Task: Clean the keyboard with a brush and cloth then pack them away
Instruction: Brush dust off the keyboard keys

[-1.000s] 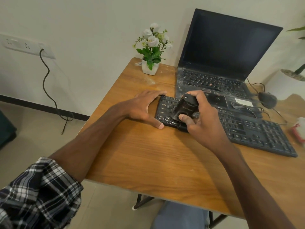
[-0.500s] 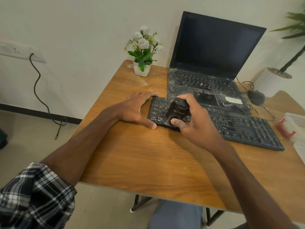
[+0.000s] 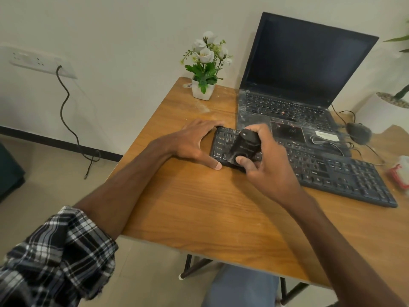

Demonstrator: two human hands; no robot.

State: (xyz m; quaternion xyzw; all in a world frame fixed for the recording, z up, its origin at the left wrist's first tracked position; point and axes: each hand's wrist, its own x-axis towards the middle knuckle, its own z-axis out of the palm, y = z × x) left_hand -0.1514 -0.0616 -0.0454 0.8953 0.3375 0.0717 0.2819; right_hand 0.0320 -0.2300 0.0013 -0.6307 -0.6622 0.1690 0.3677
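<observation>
Our left hand (image 3: 194, 144) braces the keyboard's (image 3: 332, 173) left end, fingers (image 3: 203, 125) spread and flat. Our right hand (image 3: 271, 167) curls its fingers round the black brush (image 3: 243, 147) on the keys.

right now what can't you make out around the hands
Head view: bristles of the black plastic brush, hidden under its body and the right hand.
Head view: white, red-trimmed container, blurred, cut by the right edge.
Head view: keys of the black keyboard under the brush, covered.
</observation>
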